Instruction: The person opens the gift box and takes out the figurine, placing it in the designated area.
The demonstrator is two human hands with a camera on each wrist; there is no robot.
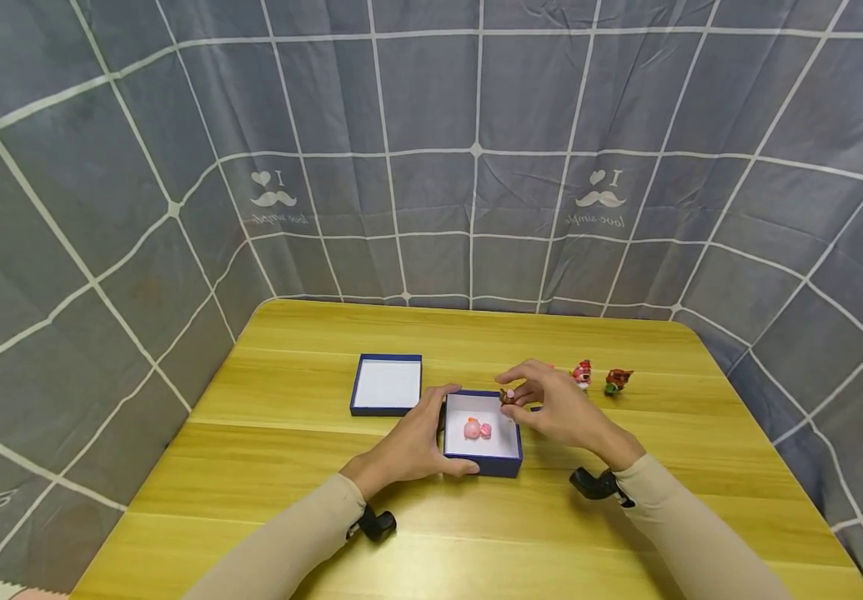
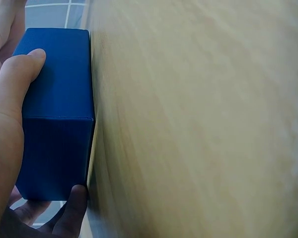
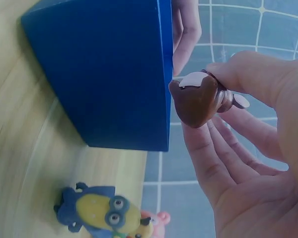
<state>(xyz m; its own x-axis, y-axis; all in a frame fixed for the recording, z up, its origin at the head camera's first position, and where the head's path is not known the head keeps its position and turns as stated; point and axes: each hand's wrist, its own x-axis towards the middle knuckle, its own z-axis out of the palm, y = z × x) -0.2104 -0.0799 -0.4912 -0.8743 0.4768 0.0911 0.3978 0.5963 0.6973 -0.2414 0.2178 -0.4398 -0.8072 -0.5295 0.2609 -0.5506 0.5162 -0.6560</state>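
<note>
A blue square box (image 1: 487, 467) with a white inside stands uncovered on the table. My left hand (image 1: 419, 442) grips it from the left, thumb on the front wall and fingers round the far side. In the left wrist view, the thumb lies along the blue side of the box (image 2: 59, 84). A pink figurine (image 1: 474, 429) lies inside on the white bottom. Over the box's right rim, my right hand (image 1: 559, 410) pinches a small brown figurine (image 3: 194, 101) with a pale patch between thumb and fingers.
The shallow blue lid or tray (image 1: 387, 384) with a white inside lies left of the box. Right of the box are a yellow-and-blue minion figurine (image 3: 102, 208), a red-and-pink figurine (image 1: 582, 374) and a brown-and-green one (image 1: 617, 381). A grey checked curtain (image 1: 431, 200) hangs behind the wooden table (image 1: 476, 550).
</note>
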